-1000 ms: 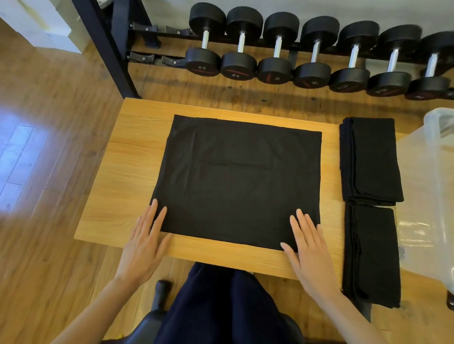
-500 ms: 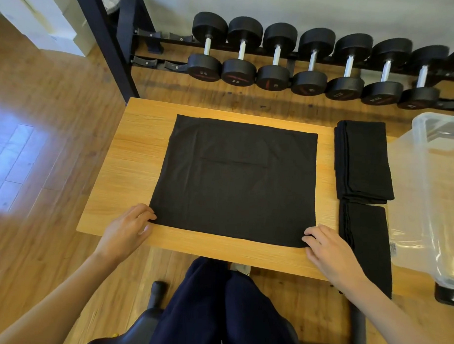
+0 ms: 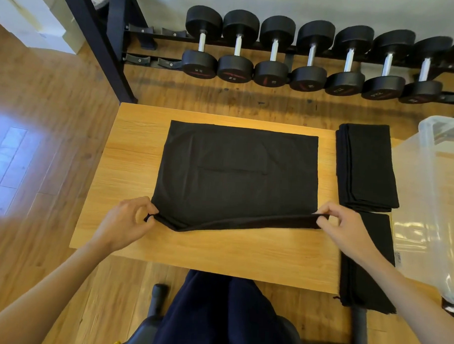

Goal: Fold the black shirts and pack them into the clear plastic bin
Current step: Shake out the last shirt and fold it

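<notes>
Both hands, left hand (image 3: 123, 223) and right hand (image 3: 347, 228), now pinch the flat black shirt's (image 3: 236, 172) near corners, lifted since flat-palmed smoothing, starting the next fold.

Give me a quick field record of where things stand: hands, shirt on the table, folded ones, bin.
left hand: pinches the shirt's near left corner
right hand: pinches the near right corner
shirt: flat on the table, near edge lifted between the hands
folded shirts: two, right of the table, far one, near one
bin: clear, at the far right, no shirts visible in it
stage: fold under way, nothing packed yet
</notes>
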{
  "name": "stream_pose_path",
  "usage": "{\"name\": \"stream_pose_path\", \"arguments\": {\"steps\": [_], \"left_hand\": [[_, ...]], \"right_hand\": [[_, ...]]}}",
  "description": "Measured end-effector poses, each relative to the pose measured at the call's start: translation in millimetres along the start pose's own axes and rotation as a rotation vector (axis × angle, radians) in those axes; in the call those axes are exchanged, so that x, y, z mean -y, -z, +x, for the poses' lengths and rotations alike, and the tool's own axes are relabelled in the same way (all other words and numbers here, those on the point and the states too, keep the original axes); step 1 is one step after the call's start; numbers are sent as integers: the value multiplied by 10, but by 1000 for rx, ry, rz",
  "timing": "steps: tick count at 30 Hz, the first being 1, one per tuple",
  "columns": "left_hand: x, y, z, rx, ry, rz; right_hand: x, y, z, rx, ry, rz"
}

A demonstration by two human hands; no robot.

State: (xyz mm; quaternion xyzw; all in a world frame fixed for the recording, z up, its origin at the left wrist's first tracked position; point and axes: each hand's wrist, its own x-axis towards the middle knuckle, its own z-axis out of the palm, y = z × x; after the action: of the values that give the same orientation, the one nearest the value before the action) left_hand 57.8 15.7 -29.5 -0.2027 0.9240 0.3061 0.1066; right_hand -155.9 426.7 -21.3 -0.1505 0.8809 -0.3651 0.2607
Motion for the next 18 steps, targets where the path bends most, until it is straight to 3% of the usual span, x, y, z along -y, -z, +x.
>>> {"name": "stream_pose_path", "arguments": {"steps": [6,18], "left_hand": [[-185,192,545,-35,223,-432],[-335,468,1430,-148,347,-803]], "right_hand": [[227,122,504,-88,-128,236],[430,303,1323,-226,-273,350]]}}
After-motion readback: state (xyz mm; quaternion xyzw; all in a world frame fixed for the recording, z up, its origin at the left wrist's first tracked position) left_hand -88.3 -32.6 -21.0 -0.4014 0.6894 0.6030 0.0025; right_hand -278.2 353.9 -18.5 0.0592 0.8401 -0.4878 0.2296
